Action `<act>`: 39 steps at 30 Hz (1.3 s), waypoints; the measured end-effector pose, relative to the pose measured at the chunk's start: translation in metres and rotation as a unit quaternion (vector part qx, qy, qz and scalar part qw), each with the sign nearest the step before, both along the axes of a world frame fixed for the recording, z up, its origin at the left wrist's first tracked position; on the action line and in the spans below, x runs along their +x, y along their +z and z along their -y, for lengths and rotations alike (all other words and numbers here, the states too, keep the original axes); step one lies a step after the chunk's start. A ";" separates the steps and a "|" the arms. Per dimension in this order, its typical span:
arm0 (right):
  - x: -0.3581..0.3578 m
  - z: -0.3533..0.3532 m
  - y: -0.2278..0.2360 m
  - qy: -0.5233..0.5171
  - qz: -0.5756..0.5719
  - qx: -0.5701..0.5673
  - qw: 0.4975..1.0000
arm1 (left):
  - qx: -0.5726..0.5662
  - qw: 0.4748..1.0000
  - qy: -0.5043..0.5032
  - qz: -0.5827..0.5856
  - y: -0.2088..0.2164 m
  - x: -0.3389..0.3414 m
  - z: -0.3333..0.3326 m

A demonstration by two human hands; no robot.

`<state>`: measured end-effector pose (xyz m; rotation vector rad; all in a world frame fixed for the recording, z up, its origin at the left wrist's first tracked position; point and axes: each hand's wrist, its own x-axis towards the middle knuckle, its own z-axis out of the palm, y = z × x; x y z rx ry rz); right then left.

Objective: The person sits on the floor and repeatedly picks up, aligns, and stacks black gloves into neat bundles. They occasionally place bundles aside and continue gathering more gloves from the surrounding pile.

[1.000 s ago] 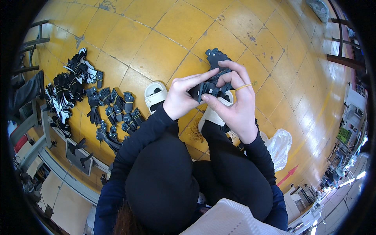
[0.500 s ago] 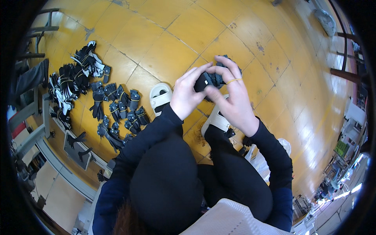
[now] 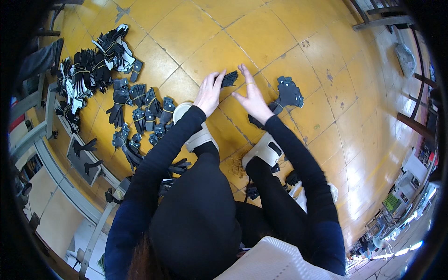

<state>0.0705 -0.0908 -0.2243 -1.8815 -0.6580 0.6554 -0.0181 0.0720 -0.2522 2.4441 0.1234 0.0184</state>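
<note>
My left hand (image 3: pixel 208 95) is closed around a small dark bundle of gloves (image 3: pixel 229 79), whose frayed-looking end sticks out past the fingertips. Facing it, my right hand (image 3: pixel 254 99) has its fingers apart and holds nothing. A thin yellow rubber band (image 3: pixel 250 83) circles one of its fingers. Dark gloves (image 3: pixel 290 92) lie fanned out on the floor just right of that hand, with another dark glove piece partly hidden behind the wrist.
Banded glove bundles (image 3: pixel 138 94) cover the floor at left, beside larger black-and-white stacks (image 3: pixel 83 77). Loose rubber bands (image 3: pixel 236 166) lie between my cream shoes (image 3: pixel 262 151). A white plastic bag (image 3: pixel 298 196) is beside my right leg. A metal frame (image 3: pixel 65 172) stands at left.
My hands have drawn apart; the right one has come off the dark bundle and opened. The fanned gloves on the floor now show clearly. The whole view has shifted slightly.
</note>
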 end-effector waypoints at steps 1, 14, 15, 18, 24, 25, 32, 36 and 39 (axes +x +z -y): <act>-0.008 -0.011 -0.021 -0.036 -0.012 0.019 0.999 | 0.067 0.998 -0.005 -0.017 -0.029 -0.011 -0.007; -0.042 -0.045 -0.055 -0.083 -0.210 0.096 0.969 | 0.086 0.996 0.024 -0.017 -0.052 0.000 -0.001; -0.043 -0.048 -0.054 -0.128 -0.181 0.107 0.969 | 0.082 0.996 0.021 -0.014 -0.054 -0.001 -0.003; -0.044 -0.056 -0.058 -0.122 -0.212 0.103 0.964 | 0.058 0.998 0.024 0.032 -0.062 -0.001 -0.010; -0.041 -0.053 -0.049 -0.226 -0.162 0.195 0.941 | -0.393 0.908 0.144 -0.022 -0.037 0.007 -0.020; -0.041 -0.052 -0.047 -0.221 -0.174 0.226 0.933 | -0.502 0.847 0.173 -0.032 -0.031 0.007 -0.014; -0.060 -0.073 -0.065 -0.196 -0.178 0.112 0.958 | -0.436 0.873 0.218 0.005 -0.061 -0.003 0.008; -0.063 -0.067 -0.067 -0.226 -0.128 0.108 0.960 | -0.491 0.840 0.217 0.081 -0.047 -0.002 0.024; -0.065 -0.067 -0.066 -0.235 -0.166 0.108 0.951 | -0.507 0.826 0.236 0.072 -0.034 0.000 0.027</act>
